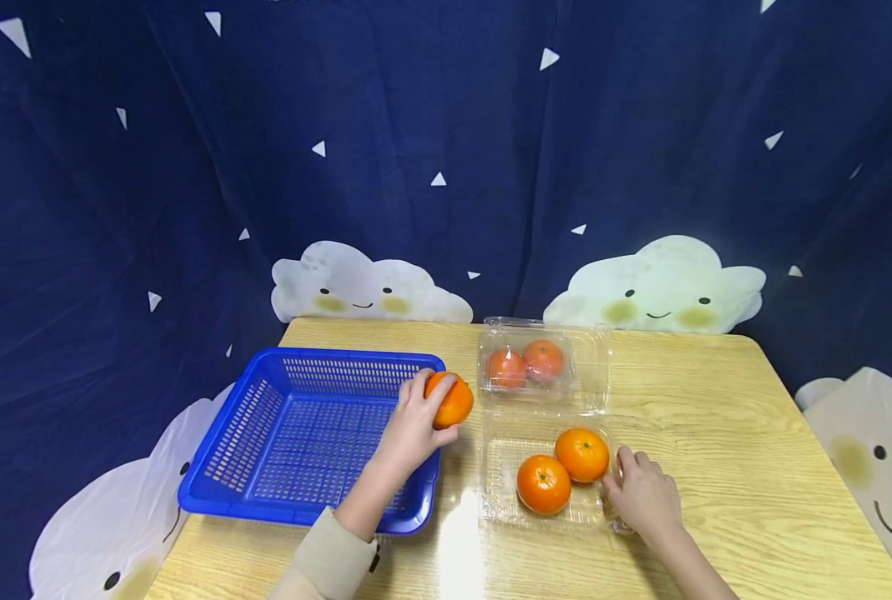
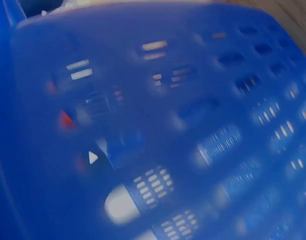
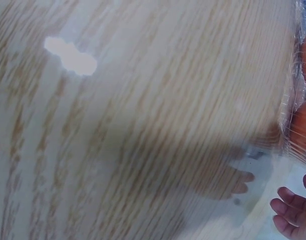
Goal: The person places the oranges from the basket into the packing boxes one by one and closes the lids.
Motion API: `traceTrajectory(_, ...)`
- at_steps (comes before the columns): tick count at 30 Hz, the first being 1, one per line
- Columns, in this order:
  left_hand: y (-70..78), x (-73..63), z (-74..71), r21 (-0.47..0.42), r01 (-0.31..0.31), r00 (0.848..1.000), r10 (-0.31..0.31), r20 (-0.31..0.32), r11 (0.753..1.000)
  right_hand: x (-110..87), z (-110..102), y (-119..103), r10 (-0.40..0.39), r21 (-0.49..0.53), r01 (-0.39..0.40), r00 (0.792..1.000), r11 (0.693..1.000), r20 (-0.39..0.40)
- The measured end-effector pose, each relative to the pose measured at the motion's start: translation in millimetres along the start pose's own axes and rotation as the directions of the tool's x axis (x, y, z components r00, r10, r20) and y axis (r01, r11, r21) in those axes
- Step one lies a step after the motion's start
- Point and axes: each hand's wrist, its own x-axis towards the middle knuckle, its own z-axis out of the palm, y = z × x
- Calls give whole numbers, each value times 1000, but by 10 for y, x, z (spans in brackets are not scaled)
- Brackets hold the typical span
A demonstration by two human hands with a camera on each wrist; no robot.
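Note:
My left hand (image 1: 413,417) grips an orange (image 1: 453,402) just above the right rim of a blue plastic basket (image 1: 266,502). Below and to the right lies an open clear plastic clamshell container (image 1: 502,510), with two oranges (image 1: 543,485) in its base. My right hand (image 1: 647,496) holds the right edge of that base, thumb on the inner side and fingers outside. The right wrist view catches the right hand's fingers (image 3: 290,207) at the lower right, beside the clear container. Only the blurred basket wall (image 2: 158,115) fills the left wrist view.
Two more oranges (image 1: 543,361) show through the clear lid (image 1: 594,367) behind the base. A wooden table (image 1: 724,433) carries everything. A dark blue curtain (image 1: 386,108) with white clouds hangs behind it. Light glares off the tabletop in front.

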Motion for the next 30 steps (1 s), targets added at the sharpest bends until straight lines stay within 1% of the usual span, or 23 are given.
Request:
traceTrajectory(6,122,10,85,-17,-10,999,11,43,1000,0,-4,-6,13,11,-14,1000,1000,22)
traceTrajectory(12,234,15,166,-28,-13,995,15,94,1000,-1,0,-5,11,8,-12,1000,1000,24)
traceTrajectory(15,283,18,211,-38,-17,994,21,103,999,-2,2,-3,10,10,-10,1000,1000,21)
traceTrajectory(18,324,10,266,-57,-32,995,38,98,998,-2,5,-1,10,12,-10,1000,1000,16)
traceTrajectory(19,337,7,288,-49,-41,995,46,94,998,-2,7,-1,10,11,-10,1000,1000,14)
traceTrajectory(22,384,0,342,-52,-50,993,56,107,997,1,10,0,10,10,-10,1000,1000,6)
traceTrajectory(26,448,1,412,-49,-31,984,39,175,998,3,11,-1,11,11,-11,1000,1000,5)
traceTrajectory(30,501,3,473,-20,-33,972,37,232,999,6,9,-2,6,12,-6,1000,1000,8)
